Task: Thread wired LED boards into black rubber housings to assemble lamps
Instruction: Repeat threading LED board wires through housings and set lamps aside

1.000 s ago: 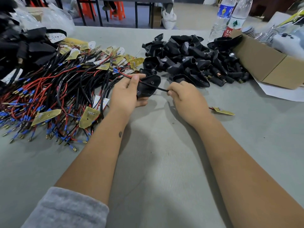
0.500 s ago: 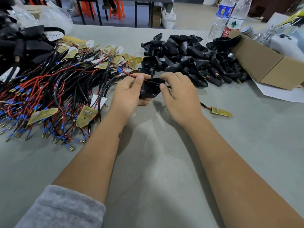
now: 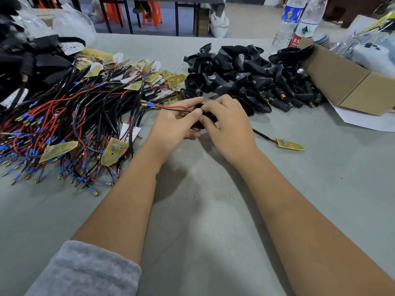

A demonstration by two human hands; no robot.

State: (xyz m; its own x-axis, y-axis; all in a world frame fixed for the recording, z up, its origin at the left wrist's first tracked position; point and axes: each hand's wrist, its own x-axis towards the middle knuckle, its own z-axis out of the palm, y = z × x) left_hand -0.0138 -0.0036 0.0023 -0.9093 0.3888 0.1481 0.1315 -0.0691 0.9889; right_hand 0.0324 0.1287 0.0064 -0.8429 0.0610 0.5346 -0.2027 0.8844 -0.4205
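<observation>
Both hands meet at the table's middle around one black rubber housing (image 3: 208, 118), mostly hidden by fingers. My left hand (image 3: 173, 124) pinches the red and black wire pair (image 3: 171, 107) coming out of the housing toward the left, its blue-sleeved terminals (image 3: 147, 103) free. My right hand (image 3: 228, 124) grips the housing from the right. Behind that hand the black cable runs out to a yellow LED board (image 3: 289, 144) lying flat on the table.
A heap of wired LED boards (image 3: 70, 116) covers the left of the grey table (image 3: 203, 210). A pile of black housings (image 3: 252, 77) lies beyond the hands. An open cardboard box (image 3: 350, 82) and two water bottles (image 3: 299, 22) stand at the right back.
The wire ends now stick out left of the housing, pulled by my left hand. My right hand has moved from the cable onto the housing. The LED board has slid slightly nearer.
</observation>
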